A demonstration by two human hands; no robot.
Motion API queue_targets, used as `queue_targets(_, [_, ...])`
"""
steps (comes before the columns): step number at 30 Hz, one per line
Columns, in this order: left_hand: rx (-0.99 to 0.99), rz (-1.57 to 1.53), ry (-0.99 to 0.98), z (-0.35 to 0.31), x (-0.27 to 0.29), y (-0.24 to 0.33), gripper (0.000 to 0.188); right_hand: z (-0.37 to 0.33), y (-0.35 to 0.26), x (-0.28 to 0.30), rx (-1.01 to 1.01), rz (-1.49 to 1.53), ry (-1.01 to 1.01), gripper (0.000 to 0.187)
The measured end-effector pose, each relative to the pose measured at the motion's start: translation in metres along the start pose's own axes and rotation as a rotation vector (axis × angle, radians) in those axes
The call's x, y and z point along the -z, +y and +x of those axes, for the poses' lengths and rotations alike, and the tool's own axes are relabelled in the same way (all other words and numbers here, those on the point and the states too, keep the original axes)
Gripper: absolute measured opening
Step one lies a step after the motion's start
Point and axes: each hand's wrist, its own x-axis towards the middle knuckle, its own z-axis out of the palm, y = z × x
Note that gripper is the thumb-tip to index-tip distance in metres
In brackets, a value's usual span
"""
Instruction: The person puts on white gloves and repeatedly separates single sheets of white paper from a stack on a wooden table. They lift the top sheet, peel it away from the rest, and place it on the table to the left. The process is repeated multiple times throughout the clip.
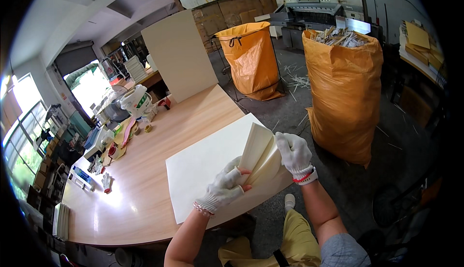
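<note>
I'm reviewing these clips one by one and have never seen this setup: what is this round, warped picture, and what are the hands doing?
There is one picture, from a wide fisheye camera on the person's head, looking down; that bends the edges. The left hand and right hand, both in white knit gloves, grip and curl up a corner of a stack of cream paper sheets lying on a wooden table. Glue containers and small clutter sit at the table's far end. Two orange sacks, one showing paper trimmings, stand on the floor beyond.

Paper workshop: guillotine cutter point(321, 3), offcut-filled sacks point(344, 86).
</note>
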Motion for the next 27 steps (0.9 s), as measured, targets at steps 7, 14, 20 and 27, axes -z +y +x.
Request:
queue_targets(7, [-0.084, -0.036, 0.054, -0.002, -0.001, -0.002, 0.04, -0.001, -0.003, 0.003, 0.051, -0.072, -0.026, 0.048])
queue_targets(14, [-0.001, 0.064, -0.124, 0.001, 0.004, -0.006, 0.04, 0.0, -0.002, -0.001, 0.026, -0.044, 0.013, 0.045])
queue_targets(20, [0.009, -0.076, 0.021, -0.001, -0.003, 0.0, 0.036, -0.001, -0.002, -0.004, 0.021, -0.008, 0.05, 0.045])
queue_targets(27, [-0.077, -0.022, 0.065, 0.0, -0.004, -0.003, 0.041, -0.002, -0.002, 0.001, -0.002, -0.034, -0.016, 0.047])
